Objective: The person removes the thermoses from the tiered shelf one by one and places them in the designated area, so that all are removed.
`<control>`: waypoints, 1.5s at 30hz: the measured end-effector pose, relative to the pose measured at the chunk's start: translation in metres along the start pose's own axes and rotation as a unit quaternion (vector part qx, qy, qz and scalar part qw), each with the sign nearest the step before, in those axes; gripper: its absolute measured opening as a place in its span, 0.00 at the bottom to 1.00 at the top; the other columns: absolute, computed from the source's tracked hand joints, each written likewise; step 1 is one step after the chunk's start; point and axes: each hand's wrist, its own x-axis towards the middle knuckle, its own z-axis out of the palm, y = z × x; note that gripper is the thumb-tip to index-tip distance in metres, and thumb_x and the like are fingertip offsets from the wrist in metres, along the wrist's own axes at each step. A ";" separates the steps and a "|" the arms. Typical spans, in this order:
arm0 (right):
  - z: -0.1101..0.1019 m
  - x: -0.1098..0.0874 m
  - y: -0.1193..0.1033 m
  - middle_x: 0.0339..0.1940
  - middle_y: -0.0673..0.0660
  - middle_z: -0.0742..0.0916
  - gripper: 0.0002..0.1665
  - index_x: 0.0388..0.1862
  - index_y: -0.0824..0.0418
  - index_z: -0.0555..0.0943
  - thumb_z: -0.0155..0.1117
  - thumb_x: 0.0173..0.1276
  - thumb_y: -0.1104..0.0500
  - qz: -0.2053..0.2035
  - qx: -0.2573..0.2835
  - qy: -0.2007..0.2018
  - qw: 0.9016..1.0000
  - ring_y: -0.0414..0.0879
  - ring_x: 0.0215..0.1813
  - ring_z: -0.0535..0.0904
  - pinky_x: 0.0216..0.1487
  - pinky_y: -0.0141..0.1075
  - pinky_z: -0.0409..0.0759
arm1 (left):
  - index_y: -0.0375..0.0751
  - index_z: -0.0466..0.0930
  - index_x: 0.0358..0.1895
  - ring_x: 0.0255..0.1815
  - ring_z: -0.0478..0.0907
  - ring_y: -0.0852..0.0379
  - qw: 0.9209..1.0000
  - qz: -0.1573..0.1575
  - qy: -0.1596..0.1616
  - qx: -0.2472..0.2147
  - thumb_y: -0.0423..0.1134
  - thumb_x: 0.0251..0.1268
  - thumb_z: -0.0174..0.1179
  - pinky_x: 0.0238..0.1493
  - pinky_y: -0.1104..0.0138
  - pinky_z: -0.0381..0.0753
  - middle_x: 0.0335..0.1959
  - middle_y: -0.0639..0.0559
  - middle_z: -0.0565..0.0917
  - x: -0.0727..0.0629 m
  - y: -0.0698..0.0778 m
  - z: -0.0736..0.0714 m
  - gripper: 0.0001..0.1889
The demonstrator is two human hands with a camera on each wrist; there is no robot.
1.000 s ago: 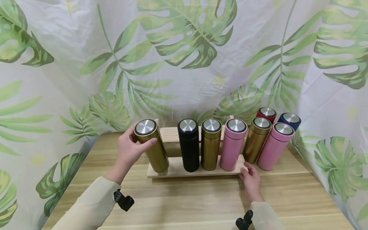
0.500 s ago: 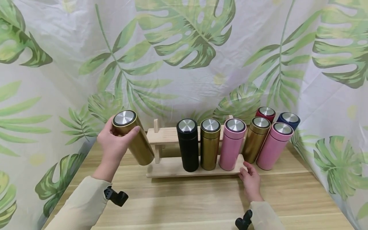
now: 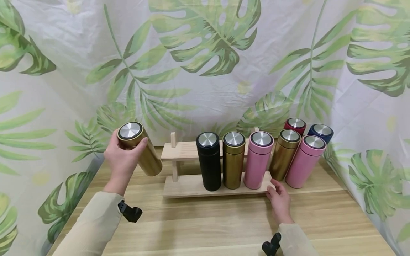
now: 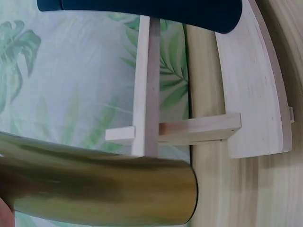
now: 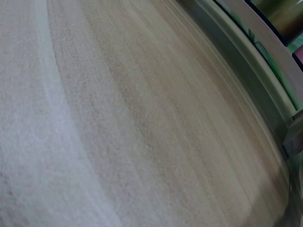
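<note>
One gold bottle [image 3: 149, 156] tilts in your left hand's [image 3: 123, 158] grip, left of the wooden rack [image 3: 174, 170]; your right hand [image 3: 279, 199] pinches the rack's near right corner. Its lower shelf [image 3: 184, 186] bears a black bottle [image 3: 210, 165], another gold bottle [image 3: 234, 165] and a pink bottle [image 3: 258, 163].

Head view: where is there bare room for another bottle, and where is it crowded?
Free: the table before the lower shelf, between the sleeves; that shelf's left end, left of the black bottle. Crowded: that shelf's right part, with a gold bottle and pink bottle, and the table right of it, where four bottles cluster.
</note>
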 end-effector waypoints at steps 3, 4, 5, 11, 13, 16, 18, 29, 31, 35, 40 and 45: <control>0.001 0.001 0.002 0.63 0.63 0.67 0.25 0.64 0.71 0.63 0.50 0.69 0.68 0.002 0.002 0.004 1.000 0.29 0.38 0.72 0.40 0.20 0.77 | 0.41 0.75 0.51 0.41 0.76 0.67 1.000 -0.004 0.010 0.000 0.37 0.38 0.75 0.38 0.80 0.76 0.42 0.52 0.80 0.002 -0.008 0.003 0.30; 0.001 0.001 0.002 0.63 0.62 0.67 0.25 0.64 0.71 0.63 0.50 0.69 0.68 0.003 0.003 0.004 1.000 0.29 0.38 0.72 0.40 0.20 0.77 | 0.41 0.75 0.51 0.41 0.76 0.67 1.000 -0.009 0.012 0.001 0.37 0.39 0.74 0.39 0.80 0.76 0.42 0.52 0.79 0.002 -0.011 0.004 0.29; 0.001 0.001 0.003 0.63 0.62 0.67 0.25 0.64 0.71 0.63 0.50 0.69 0.68 0.003 0.003 0.005 1.000 0.29 0.38 0.72 0.40 0.20 0.77 | 0.40 0.75 0.51 0.42 0.76 0.66 1.000 -0.014 0.014 0.001 0.37 0.39 0.74 0.39 0.80 0.76 0.42 0.53 0.79 0.003 -0.014 0.005 0.29; -0.002 0.001 0.004 0.65 0.64 0.67 0.26 0.65 0.70 0.62 0.50 0.69 0.67 0.003 0.003 0.004 1.000 0.28 0.38 0.72 0.40 0.19 0.76 | 0.41 0.74 0.51 0.45 0.75 0.65 0.998 -0.048 0.031 -0.006 0.39 0.40 0.74 0.44 0.76 0.75 0.43 0.54 0.78 0.006 -0.032 0.014 0.29; -0.002 0.002 0.004 0.65 0.64 0.67 0.26 0.65 0.71 0.62 0.50 0.69 0.67 0.002 0.005 0.003 1.000 0.28 0.38 0.72 0.41 0.19 0.76 | 0.43 0.74 0.51 0.46 0.74 0.64 0.997 -0.062 0.037 -0.003 0.41 0.41 0.74 0.45 0.75 0.74 0.44 0.55 0.78 0.008 -0.037 0.017 0.29; -0.001 0.003 0.003 0.65 0.64 0.67 0.26 0.65 0.71 0.62 0.49 0.69 0.68 0.000 0.008 0.001 1.000 0.28 0.39 0.73 0.41 0.20 0.77 | 0.46 0.73 0.52 0.47 0.74 0.64 0.995 -0.087 0.039 0.012 0.45 0.41 0.73 0.47 0.73 0.74 0.45 0.55 0.78 0.010 -0.043 0.023 0.30; -0.001 0.004 0.003 0.65 0.64 0.67 0.26 0.65 0.71 0.62 0.49 0.69 0.68 -0.001 0.009 0.001 1.000 0.28 0.39 0.72 0.41 0.20 0.77 | 0.46 0.73 0.52 0.47 0.73 0.63 0.994 -0.102 0.037 0.018 0.47 0.41 0.73 0.48 0.72 0.74 0.47 0.54 0.78 0.011 -0.045 0.028 0.31; 0.001 0.009 0.005 0.64 0.65 0.69 0.24 0.64 0.71 0.64 0.49 0.68 0.70 -0.006 0.014 0.006 1.000 0.27 0.38 0.74 0.41 0.21 0.78 | 0.43 0.70 0.54 0.51 0.73 0.58 0.989 -0.141 0.035 0.023 0.43 0.42 0.73 0.53 0.67 0.74 0.50 0.48 0.78 0.018 -0.053 0.049 0.32; 0.001 0.009 0.005 0.64 0.65 0.69 0.24 0.64 0.71 0.64 0.49 0.68 0.70 -0.006 0.013 0.008 1.000 0.27 0.38 0.74 0.40 0.21 0.77 | 0.42 0.69 0.55 0.52 0.72 0.58 0.988 -0.149 0.026 0.020 0.42 0.43 0.73 0.53 0.67 0.73 0.50 0.47 0.77 0.019 -0.055 0.051 0.33; 0.000 0.009 0.005 0.65 0.65 0.68 0.25 0.64 0.71 0.64 0.49 0.69 0.69 -0.007 0.011 0.008 1.000 0.27 0.38 0.73 0.40 0.20 0.77 | 0.41 0.67 0.55 0.52 0.72 0.58 0.986 -0.165 0.006 0.012 0.42 0.44 0.72 0.53 0.66 0.73 0.52 0.47 0.76 0.022 -0.057 0.056 0.32; 0.000 0.007 0.004 0.65 0.66 0.69 0.24 0.64 0.71 0.64 0.49 0.69 0.69 -0.009 0.011 0.010 1.000 0.27 0.40 0.74 0.41 0.20 0.77 | 0.41 0.65 0.58 0.56 0.70 0.56 0.981 -0.191 -0.016 0.012 0.43 0.46 0.71 0.57 0.66 0.71 0.55 0.46 0.74 0.023 -0.061 0.061 0.34; 0.000 0.006 0.003 0.65 0.66 0.68 0.25 0.64 0.71 0.64 0.49 0.69 0.69 -0.008 0.011 0.007 1.000 0.26 0.39 0.74 0.41 0.20 0.77 | 0.40 0.64 0.59 0.57 0.69 0.54 0.978 -0.204 -0.035 0.019 0.41 0.47 0.70 0.60 0.65 0.70 0.56 0.45 0.73 0.023 -0.066 0.065 0.35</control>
